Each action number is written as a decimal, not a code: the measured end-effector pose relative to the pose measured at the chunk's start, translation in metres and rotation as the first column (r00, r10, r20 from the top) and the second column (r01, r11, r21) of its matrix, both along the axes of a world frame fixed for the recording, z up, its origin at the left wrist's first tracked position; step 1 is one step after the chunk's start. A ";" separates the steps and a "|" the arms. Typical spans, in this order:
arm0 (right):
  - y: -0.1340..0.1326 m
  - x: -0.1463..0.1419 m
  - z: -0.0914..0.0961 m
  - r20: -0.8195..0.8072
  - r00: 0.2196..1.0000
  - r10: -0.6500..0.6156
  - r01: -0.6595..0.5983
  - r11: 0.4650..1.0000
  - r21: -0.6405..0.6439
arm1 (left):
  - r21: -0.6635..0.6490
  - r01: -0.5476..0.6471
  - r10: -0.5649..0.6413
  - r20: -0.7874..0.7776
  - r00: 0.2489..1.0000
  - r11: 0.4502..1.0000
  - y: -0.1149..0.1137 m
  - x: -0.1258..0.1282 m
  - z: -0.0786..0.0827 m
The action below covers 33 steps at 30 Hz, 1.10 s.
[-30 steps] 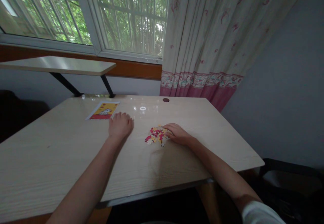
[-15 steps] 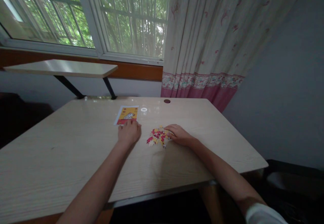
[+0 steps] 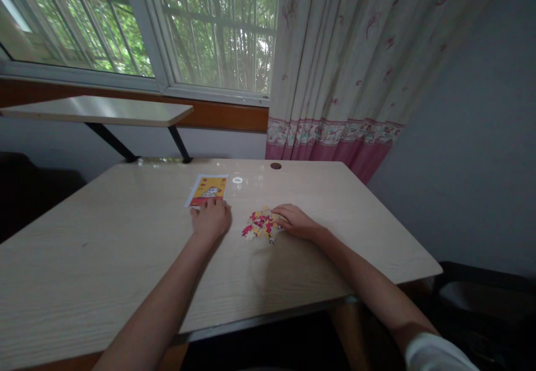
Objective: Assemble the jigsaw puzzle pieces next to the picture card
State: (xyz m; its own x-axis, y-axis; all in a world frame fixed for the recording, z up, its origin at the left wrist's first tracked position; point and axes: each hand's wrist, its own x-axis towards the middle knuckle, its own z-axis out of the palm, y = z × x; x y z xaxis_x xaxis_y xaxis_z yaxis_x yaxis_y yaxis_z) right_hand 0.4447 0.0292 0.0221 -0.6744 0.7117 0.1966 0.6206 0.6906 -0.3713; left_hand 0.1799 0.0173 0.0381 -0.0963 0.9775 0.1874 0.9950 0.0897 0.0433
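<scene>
A picture card (image 3: pixel 213 188) with a white animal on a yellow and red ground lies flat on the desk. My left hand (image 3: pixel 210 218) rests palm down at the card's near edge, its fingertips over the red lower part. To the right is a loose heap of small jigsaw puzzle pieces (image 3: pixel 260 223) in red, yellow and white. Against the heap's right side lies my right hand (image 3: pixel 295 222), fingers stretched forward and thumb apart, touching the outer pieces. Whatever is under its fingertips is hidden.
The pale wooden desk (image 3: pixel 138 237) has a round cable hole (image 3: pixel 276 166) near its back edge. A raised shelf (image 3: pixel 100 109) on black legs stands at the back left. Behind are a barred window (image 3: pixel 218 30) and a patterned curtain (image 3: pixel 335 80). Something dark (image 3: pixel 481 298) stands beyond the right edge.
The whole view has shifted very slightly. Both hands keep nearly the same places, the left at the card and the right at the heap.
</scene>
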 end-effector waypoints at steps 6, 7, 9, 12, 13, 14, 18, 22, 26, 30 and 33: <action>-0.001 0.003 0.002 -0.050 0.999 0.009 -0.008 1.000 0.018 | -0.003 -0.016 0.016 -0.012 1.000 1.000 0.000 0.000 0.000; -0.001 0.003 0.002 -0.058 0.998 0.008 -0.007 1.000 0.024 | -0.001 -0.018 0.018 -0.017 1.000 1.000 0.000 0.000 0.000; 0.001 0.006 0.002 -0.059 0.998 -0.005 0.007 0.999 0.049 | 0.001 -0.021 0.021 -0.020 1.000 1.000 -0.001 0.001 0.000; 0.005 0.012 0.005 -0.030 0.998 -0.048 0.051 0.993 0.108 | 0.003 -0.032 0.032 -0.027 0.999 0.999 -0.001 0.001 0.001; 0.006 0.015 0.006 -0.015 0.998 -0.063 0.064 0.990 0.123 | 0.003 -0.034 0.034 -0.032 0.999 0.999 -0.001 0.001 0.000; 0.007 0.017 0.008 -0.002 0.997 -0.075 0.075 0.988 0.135 | 0.003 -0.035 0.035 -0.037 0.999 0.999 -0.001 0.001 0.000; 0.008 0.026 0.014 0.012 0.996 -0.083 0.080 0.987 0.137 | -0.006 -0.030 0.030 -0.042 0.999 1.000 -0.001 0.001 0.000; 0.007 0.026 0.014 -0.016 1.000 -0.015 0.016 0.995 0.093 | -0.018 -0.024 0.023 -0.050 0.998 1.000 -0.002 0.002 0.001; 0.005 0.021 0.011 -0.016 0.997 0.071 -0.069 0.995 0.071 | -0.032 -0.017 0.015 -0.048 0.999 0.999 -0.003 0.003 0.002; 0.006 0.018 0.007 -0.006 0.999 0.052 -0.051 0.995 0.085 | -0.043 0.006 -0.008 -0.044 0.999 0.999 -0.005 0.005 0.003; 0.007 0.019 0.007 0.007 0.999 0.032 -0.033 0.995 0.094 | -0.053 0.020 -0.023 -0.044 0.999 0.998 -0.007 0.007 0.005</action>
State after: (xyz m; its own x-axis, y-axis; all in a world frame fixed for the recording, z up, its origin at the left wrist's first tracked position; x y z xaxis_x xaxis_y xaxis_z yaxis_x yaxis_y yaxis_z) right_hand 0.4633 0.0358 0.0288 -0.6979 0.6680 0.2583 0.5992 0.7422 -0.3002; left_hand 0.1867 0.0102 0.0431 -0.0679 0.9879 0.1393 0.9976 0.0693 -0.0053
